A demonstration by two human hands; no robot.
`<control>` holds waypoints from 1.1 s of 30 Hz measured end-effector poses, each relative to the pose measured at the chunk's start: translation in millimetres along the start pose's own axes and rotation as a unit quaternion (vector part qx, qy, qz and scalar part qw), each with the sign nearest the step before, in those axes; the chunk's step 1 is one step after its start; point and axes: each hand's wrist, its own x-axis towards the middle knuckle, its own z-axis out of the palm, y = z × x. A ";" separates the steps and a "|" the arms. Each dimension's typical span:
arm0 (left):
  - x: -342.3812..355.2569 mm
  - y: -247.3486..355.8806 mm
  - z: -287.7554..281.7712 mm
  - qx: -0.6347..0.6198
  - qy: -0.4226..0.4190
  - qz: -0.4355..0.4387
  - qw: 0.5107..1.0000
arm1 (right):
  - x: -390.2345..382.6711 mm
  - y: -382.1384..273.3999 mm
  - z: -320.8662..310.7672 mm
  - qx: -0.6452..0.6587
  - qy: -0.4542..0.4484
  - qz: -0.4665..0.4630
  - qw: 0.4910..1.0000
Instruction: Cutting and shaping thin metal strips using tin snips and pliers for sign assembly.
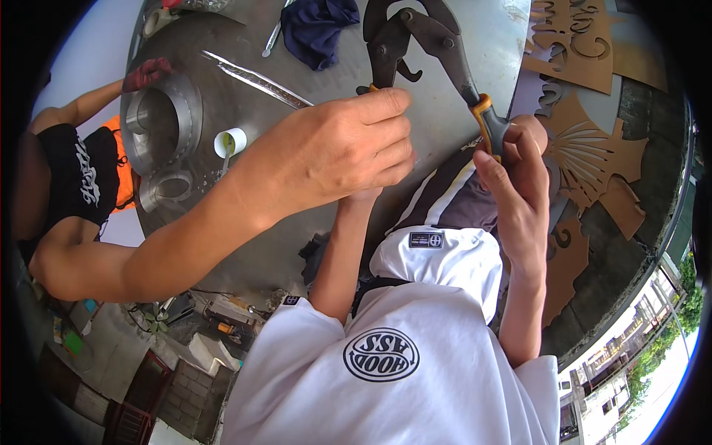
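My right hand (517, 174) is closed round one grey-and-yellow handle of a large pair of cutters (445, 44) with dark curved jaws. The handles are spread apart and the jaws run out past the top edge. My left hand (362, 195) is mostly hidden behind a co-worker's closed hand (348, 152), so its fingers do not show. The cutters' other handle disappears behind that co-worker's hand. A thin shiny metal strip (256, 79) ends near the same hand, and I cannot tell whether it is held.
A grey metal table (245, 178) carries a white cup (230, 141), a dark blue cloth (317, 33) and ring-shaped metal pieces (159, 122). The co-worker's red-gloved other hand (148, 74) rests at the far left. Brown cut-out sheets (597, 148) lie at right.
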 end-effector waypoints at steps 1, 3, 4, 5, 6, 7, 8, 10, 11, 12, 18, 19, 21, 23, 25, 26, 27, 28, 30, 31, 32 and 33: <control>-6.4 -13.5 -17.2 -0.117 0.085 0.002 0.989 | 1.4 -0.9 2.5 -0.047 0.024 0.000 0.999; -15.2 -28.6 -39.5 -0.178 0.157 -0.002 0.971 | 4.0 3.4 1.8 -0.075 0.025 0.004 0.997; -19.0 -33.1 -48.3 -0.213 0.191 0.002 0.958 | 6.6 8.2 3.3 -0.102 0.019 0.009 0.995; -16.3 -32.9 -50.0 -0.232 0.199 -0.008 0.952 | 11.7 16.4 3.1 -0.138 -0.002 -0.003 0.990; -12.4 -32.9 -50.4 -0.249 0.207 -0.013 0.946 | 14.9 26.1 3.8 -0.129 -0.024 0.015 0.991; -10.0 -32.2 -50.9 -0.256 0.209 -0.016 0.944 | 15.5 34.1 7.6 -0.128 -0.022 0.011 0.991; -6.0 -31.7 -50.9 -0.268 0.213 -0.014 0.939 | 15.5 39.7 12.1 -0.128 -0.019 0.008 0.992; -0.4 -28.2 -52.4 -0.284 0.221 -0.014 0.933 | 15.3 41.9 15.7 -0.112 -0.027 0.015 0.993; 1.3 -27.8 -53.0 -0.288 0.223 -0.015 0.931 | 15.7 41.8 16.2 -0.088 -0.043 0.035 0.995; 3.0 -26.7 -54.2 -0.293 0.227 -0.013 0.929 | 16.1 41.8 17.0 -0.063 -0.060 0.054 0.995; 25.0 -20.8 -46.8 -0.304 0.248 0.019 0.920 | 15.5 54.4 3.1 0.043 -0.126 -0.002 0.991; 25.0 -20.2 -51.3 -0.300 0.240 0.021 0.923 | 17.5 35.9 11.7 0.060 -0.145 0.001 0.988; 22.2 -21.2 -60.8 -0.290 0.220 0.017 0.931 | 16.0 57.7 8.3 0.075 -0.156 0.007 0.985; 25.4 -19.9 -63.4 -0.284 0.215 0.030 0.934 | 11.1 66.3 4.0 0.065 -0.137 0.014 0.988; 26.1 -18.0 -64.5 -0.275 0.206 0.039 0.938 | 8.7 72.9 1.8 0.058 -0.123 0.017 0.991; 26.0 -17.1 -64.4 -0.283 0.202 0.045 0.937 | 7.4 74.8 1.3 0.054 -0.116 0.018 0.992; 26.1 -16.5 -64.2 -0.290 0.197 0.051 0.935 | 5.8 76.5 0.4 0.051 -0.109 0.016 0.993; 24.7 -17.6 -64.4 -0.289 0.194 0.049 0.936 | 6.0 78.0 2.0 0.052 -0.106 0.013 0.993; 22.3 -19.9 -65.1 -0.310 0.221 0.048 0.924 | 5.0 80.9 3.9 0.053 -0.096 0.006 0.994; 21.2 -17.8 -60.4 -0.311 0.227 0.050 0.922 | 5.7 75.7 5.3 0.045 -0.082 0.003 0.996; 19.2 -14.2 -53.5 -0.339 0.275 0.038 0.899 | 5.2 78.6 5.3 0.035 -0.064 0.000 0.997; 13.6 -14.6 -49.4 -0.353 0.302 0.033 0.885 | 3.2 91.9 3.6 0.023 -0.044 -0.002 0.999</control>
